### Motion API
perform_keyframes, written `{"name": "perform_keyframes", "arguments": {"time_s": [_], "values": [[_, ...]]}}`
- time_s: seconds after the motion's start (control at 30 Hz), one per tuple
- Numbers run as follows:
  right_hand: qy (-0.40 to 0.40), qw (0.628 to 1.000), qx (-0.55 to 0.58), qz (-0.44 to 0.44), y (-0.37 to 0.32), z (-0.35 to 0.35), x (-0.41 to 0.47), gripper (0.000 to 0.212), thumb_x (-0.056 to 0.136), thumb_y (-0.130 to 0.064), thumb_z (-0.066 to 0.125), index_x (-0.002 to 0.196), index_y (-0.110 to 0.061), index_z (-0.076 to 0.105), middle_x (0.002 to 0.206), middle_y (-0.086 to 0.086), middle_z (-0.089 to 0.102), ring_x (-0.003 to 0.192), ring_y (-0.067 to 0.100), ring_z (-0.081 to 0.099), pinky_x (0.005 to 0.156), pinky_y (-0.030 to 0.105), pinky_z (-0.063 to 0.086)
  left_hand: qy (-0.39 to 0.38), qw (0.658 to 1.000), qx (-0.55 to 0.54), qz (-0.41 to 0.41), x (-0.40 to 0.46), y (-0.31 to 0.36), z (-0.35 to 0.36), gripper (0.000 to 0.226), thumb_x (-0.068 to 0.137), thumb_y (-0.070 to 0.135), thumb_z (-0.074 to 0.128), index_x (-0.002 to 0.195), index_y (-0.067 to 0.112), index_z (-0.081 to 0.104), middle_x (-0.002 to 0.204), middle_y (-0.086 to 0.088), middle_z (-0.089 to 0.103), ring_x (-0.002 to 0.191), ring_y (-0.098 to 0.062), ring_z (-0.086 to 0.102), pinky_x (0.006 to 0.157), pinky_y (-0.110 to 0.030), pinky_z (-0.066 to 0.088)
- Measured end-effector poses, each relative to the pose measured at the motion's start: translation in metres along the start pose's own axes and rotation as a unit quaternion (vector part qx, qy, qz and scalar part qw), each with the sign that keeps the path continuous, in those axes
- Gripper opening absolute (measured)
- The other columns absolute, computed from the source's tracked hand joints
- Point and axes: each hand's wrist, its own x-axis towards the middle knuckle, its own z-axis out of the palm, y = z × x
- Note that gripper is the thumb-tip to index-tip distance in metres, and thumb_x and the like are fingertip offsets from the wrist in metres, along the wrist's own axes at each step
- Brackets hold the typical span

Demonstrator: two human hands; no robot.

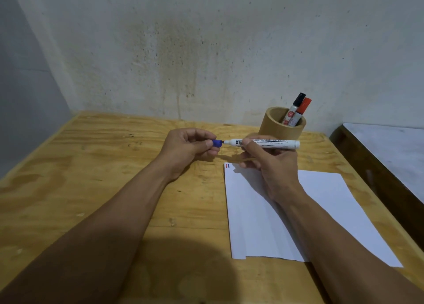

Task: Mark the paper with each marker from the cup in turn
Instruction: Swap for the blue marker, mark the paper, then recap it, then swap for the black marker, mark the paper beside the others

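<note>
My right hand (pixel 268 164) grips a white marker (pixel 270 142) held level above the table, its tip pointing left. My left hand (pixel 190 146) pinches the marker's blue cap (pixel 216 143), which sits right at the tip, just off the barrel. Below my right hand lies a white sheet of paper (pixel 252 223) with a short red mark and a short blue mark (pixel 227 165) at its top left corner. Behind stands a brown cylindrical cup (pixel 281 129) holding a black-capped marker (pixel 297 105) and a red-capped marker (pixel 302 110).
Everything rests on a plywood table (pixel 114 177) against a stained white wall. A dark wooden edge with a pale surface (pixel 385 157) runs along the table's right side.
</note>
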Motion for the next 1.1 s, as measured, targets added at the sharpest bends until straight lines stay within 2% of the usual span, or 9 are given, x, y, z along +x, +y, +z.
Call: {"name": "perform_keyframes", "arguments": {"time_s": [0.2, 0.47, 0.57, 0.67, 0.73, 0.8, 0.87, 1.0, 1.1], "values": [[-0.021, 1.000, -0.010, -0.011, 0.001, -0.002, -0.001, 0.009, 0.083, 0.001, 0.072, 0.087, 0.009, 0.069, 0.075, 0.016, 0.071, 0.059, 0.020, 0.068, 0.050, 0.028, 0.056, -0.029, 0.999, -0.011, -0.016, -0.005, -0.001, 0.013, 0.013, 0.081, -0.007, 0.062, 0.083, 0.004, 0.069, 0.069, -0.011, 0.074, 0.062, -0.020, 0.071, 0.067, -0.034, 0.061], [-0.024, 0.999, -0.013, -0.026, -0.003, -0.002, -0.003, 0.008, 0.082, -0.001, 0.074, 0.089, 0.003, 0.072, 0.077, 0.015, 0.072, 0.066, 0.021, 0.069, 0.052, 0.028, 0.056, -0.003, 0.998, -0.060, -0.006, -0.010, 0.008, 0.022, 0.012, 0.078, -0.009, 0.064, 0.082, 0.002, 0.068, 0.069, -0.013, 0.074, 0.063, -0.021, 0.071, 0.060, -0.023, 0.059], [-0.018, 0.997, -0.066, -0.033, -0.006, -0.002, -0.002, 0.014, 0.086, -0.006, 0.071, 0.095, 0.004, 0.069, 0.081, 0.016, 0.070, 0.070, 0.017, 0.069, 0.055, 0.029, 0.055, 0.004, 0.998, -0.070, 0.008, -0.012, 0.010, 0.028, 0.012, 0.077, -0.006, 0.067, 0.085, 0.002, 0.069, 0.074, -0.014, 0.074, 0.067, -0.023, 0.072, 0.063, -0.025, 0.059], [-0.016, 0.995, -0.085, -0.045, -0.024, -0.002, 0.000, 0.008, 0.093, -0.009, 0.063, 0.096, -0.001, 0.064, 0.083, 0.015, 0.069, 0.075, 0.015, 0.065, 0.064, 0.030, 0.054, 0.045, 0.998, -0.024, 0.048, -0.011, 0.011, 0.038, 0.017, 0.074, 0.003, 0.075, 0.089, 0.008, 0.071, 0.085, -0.010, 0.075, 0.072, -0.021, 0.070, 0.068, -0.029, 0.058], [-0.004, 0.989, -0.138, -0.049, -0.046, -0.012, 0.006, 0.007, 0.097, -0.014, 0.056, 0.095, -0.007, 0.058, 0.084, 0.018, 0.068, 0.080, 0.022, 0.063, 0.075, 0.036, 0.053, 0.077, 0.991, 0.061, 0.086, -0.013, 0.013, 0.046, 0.019, 0.074, 0.010, 0.076, 0.092, 0.013, 0.071, 0.091, -0.001, 0.073, 0.070, -0.012, 0.062, 0.061, -0.023, 0.053], [0.007, 0.948, -0.312, -0.068, -0.071, -0.031, 0.021, 0.015, 0.101, -0.027, 0.048, 0.099, -0.013, 0.052, 0.090, 0.011, 0.066, 0.089, 0.027, 0.064, 0.086, 0.049, 0.054, 0.076, 0.978, 0.142, 0.129, -0.013, 0.016, 0.055, 0.017, 0.076, 0.014, 0.074, 0.093, 0.016, 0.072, 0.087, 0.006, 0.069, 0.068, -0.006, 0.057, 0.053, -0.019, 0.048], [0.008, 0.870, -0.489, -0.064, -0.098, -0.052, 0.036, 0.028, 0.102, -0.037, 0.041, 0.105, -0.011, 0.051, 0.087, 0.008, 0.063, 0.087, 0.033, 0.065, 0.082, 0.057, 0.054, 0.057, 0.963, 0.199, 0.172, -0.012, 0.023, 0.067, 0.016, 0.078, 0.015, 0.072, 0.094, 0.017, 0.072, 0.085, 0.011, 0.066, 0.072, -0.005, 0.057, 0.058, -0.023, 0.050], [-0.025, 0.738, -0.673, -0.041, -0.146, -0.073, 0.061, 0.033, 0.098, -0.037, 0.050, 0.112, -0.013, 0.069, 0.080, 0.011, 0.066, 0.069, 0.029, 0.062, 0.064, 0.042, 0.055, -0.020, 0.889, 0.366, 0.275, 0.002, 0.034, 0.088, 0.033, 0.077, 0.017, 0.067, 0.110, 0.014, 0.067, 0.114, -0.001, 0.067, 0.107, -0.017, 0.056, 0.092, -0.036, 0.047], [-0.046, 0.716, -0.694, -0.060, -0.157, -0.073, 0.071, 0.029, 0.086, -0.035, 0.070, 0.103, -0.012, 0.076, 0.088, 0.010, 0.072, 0.071, 0.023, 0.061, 0.061, 0.036, 0.051, -0.050, 0.845, 0.434, 0.308, 0.006, 0.038, 0.097, 0.046, 0.075, 0.013, 0.068, 0.120, 0.012, 0.062, 0.128, -0.006, 0.061, 0.119, -0.024, 0.052, 0.101, -0.040, 0.042]]}}
